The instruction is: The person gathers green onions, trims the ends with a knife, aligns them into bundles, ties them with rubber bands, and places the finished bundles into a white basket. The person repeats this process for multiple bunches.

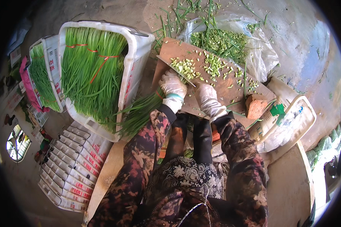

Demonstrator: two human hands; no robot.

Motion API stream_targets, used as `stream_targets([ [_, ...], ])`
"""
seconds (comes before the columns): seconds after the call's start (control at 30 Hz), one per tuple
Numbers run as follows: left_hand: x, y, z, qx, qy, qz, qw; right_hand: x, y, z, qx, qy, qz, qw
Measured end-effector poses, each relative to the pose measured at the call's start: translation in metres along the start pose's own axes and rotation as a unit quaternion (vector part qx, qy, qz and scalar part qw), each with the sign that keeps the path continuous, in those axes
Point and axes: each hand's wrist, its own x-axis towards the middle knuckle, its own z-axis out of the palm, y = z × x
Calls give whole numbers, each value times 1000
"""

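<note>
My left hand [172,82], in a white glove, grips a bundle of long green chives [142,113] tied with a red band. Their leaves trail left past my forearm, and the stalk ends are partly hidden by my hand and the blade. My right hand [207,98], also gloved, is closed at the near end of a knife [174,69]; its handle is hidden in my fist. The blade slants across the stalk ends, over a brown cutting board [173,48]. Short pale-green cut pieces [213,65] lie scattered beyond the blade.
A white crate [137,59] packed with tied chives stands left, another [49,65] behind it. Stacked crates [71,167] are at lower left. Past the board lies a plastic bag [261,56] of trimmings. A brick [256,106] rests on the board near a white basket [308,110].
</note>
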Motion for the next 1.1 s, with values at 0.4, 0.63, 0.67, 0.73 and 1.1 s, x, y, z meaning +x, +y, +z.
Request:
stream_targets([
  [0.4,7,-11,0,-94,-12,12,995,30,-4,20,17,44,-23,999],
  [0.63,-19,-48,-18,-303,3,86,949,1,77,20,8,195,68,978],
  [0.67,-28,-55,-23,-330,10,94,939,-5,78,15,10,221,50,974],
  [0.73,-50,-74,-38,-391,62,125,910,-21,65,5,29,170,61,983],
  [1.1,-181,-121,-211,-721,-174,221,633,-192,-117,-20,755,-10,-190,628],
])
